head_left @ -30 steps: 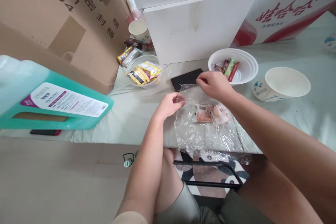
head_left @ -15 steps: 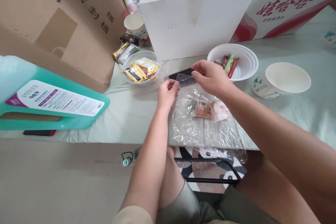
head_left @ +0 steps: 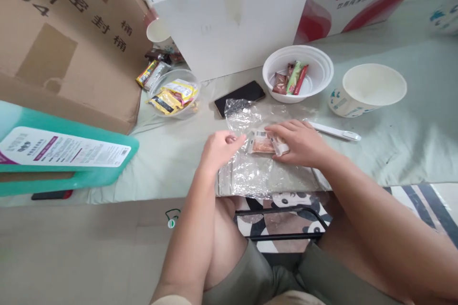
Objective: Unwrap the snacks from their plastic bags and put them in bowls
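A clear plastic bag (head_left: 246, 171) lies crinkled and flat across the table's front edge. On it are two small wrapped snacks: a brown one (head_left: 262, 144) in a clear packet and a paler packet (head_left: 280, 145) beside it. My right hand (head_left: 302, 143) is closed over the pale packet, its fingers reaching onto the brown one. Left of the snacks, my left hand (head_left: 220, 150) is at the bag's left edge with curled fingers, thumb pointing at the brown packet; whatever its fingers hold is hidden. A white plastic-handled tool (head_left: 338, 132) lies partly behind my right hand.
Behind the bag lie a black phone (head_left: 239, 97) and a white bowl (head_left: 324, 74) with several snack sticks. A paper tub (head_left: 368, 90) stands right. Left are a clear bowl (head_left: 191, 105) of yellow packets, a cardboard box (head_left: 82, 71) and a green-blue jug (head_left: 103, 176).
Both hands have come down and nearer from the bag's far edge. My right hand has let go of the film and closed on the pale packet. The phone and white tool now show.
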Motion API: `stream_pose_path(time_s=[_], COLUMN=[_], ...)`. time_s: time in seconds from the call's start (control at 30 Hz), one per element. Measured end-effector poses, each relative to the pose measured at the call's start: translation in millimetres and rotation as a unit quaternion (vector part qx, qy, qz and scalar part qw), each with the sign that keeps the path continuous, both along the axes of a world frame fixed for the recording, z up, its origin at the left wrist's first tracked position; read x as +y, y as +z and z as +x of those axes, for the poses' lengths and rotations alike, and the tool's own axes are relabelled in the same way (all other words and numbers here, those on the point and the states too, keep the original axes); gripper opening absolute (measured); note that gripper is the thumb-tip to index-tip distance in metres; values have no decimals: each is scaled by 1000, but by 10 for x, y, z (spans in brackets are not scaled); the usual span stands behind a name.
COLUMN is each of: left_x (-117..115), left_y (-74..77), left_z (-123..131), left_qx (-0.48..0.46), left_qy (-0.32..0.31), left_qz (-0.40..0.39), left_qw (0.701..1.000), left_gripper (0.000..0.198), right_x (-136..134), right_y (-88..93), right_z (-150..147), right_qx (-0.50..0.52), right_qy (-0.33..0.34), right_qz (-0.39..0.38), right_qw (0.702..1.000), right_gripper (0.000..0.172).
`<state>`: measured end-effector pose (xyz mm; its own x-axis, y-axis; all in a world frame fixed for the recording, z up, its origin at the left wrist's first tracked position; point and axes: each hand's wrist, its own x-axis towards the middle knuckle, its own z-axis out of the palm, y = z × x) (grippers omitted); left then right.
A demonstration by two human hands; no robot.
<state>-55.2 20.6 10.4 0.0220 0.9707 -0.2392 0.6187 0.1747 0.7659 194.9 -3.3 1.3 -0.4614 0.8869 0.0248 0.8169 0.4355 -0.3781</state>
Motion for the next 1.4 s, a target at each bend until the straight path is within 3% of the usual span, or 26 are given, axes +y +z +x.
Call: stream_pose_path(time_s=[0.07,0.17,0.23,0.4,0.53,0.63,0.77,0.9,1.1,1.3,1.4], left_x=[-55,-36,17,132,169,182,189,181,182,176,164], left_y=[-25,-57,-63,-73,-110,-136,-165,-179,-216,-248,-236], left_z=[39,60,55,40,48,53,41,18,-4,-3,10], left_qx=[-44,-84,-82,-57,-58,-47,-33,-38,-42,-49,-42], left_qy=[-18,38,74,95,87,75,69,79,69,58,60], left_qz=[-17,-6,3,7,-1,3,7,-5,-10,8,23], left_qw=[999,996,994,994,994,996,997,996,997,997,997], left_gripper=[33,28,24,21,25,27,25,24,25,24,26], right_x=[36,73,96,76,14,125,497,690,395,105,9], right_y=[-10,-19,-24,-14,106,265,371,283,176,142,139], right_z=[11,51,111,341,488,524,514,530,529,525,497], right_qx=[17,81,137,265,343,367,309,244,283,139,97], right_qy=[-10,-17,-15,-16,-53,-108,-208,-233,-278,-288,-287], right_qz=[-9,-49,-74,-89,-51,38,187,242,309,220,228], right_qw=[1000,995,988,960,937,923,909,910,864,922,925], right_gripper=[63,63,62,55,54,52,60,83,33,30,23])
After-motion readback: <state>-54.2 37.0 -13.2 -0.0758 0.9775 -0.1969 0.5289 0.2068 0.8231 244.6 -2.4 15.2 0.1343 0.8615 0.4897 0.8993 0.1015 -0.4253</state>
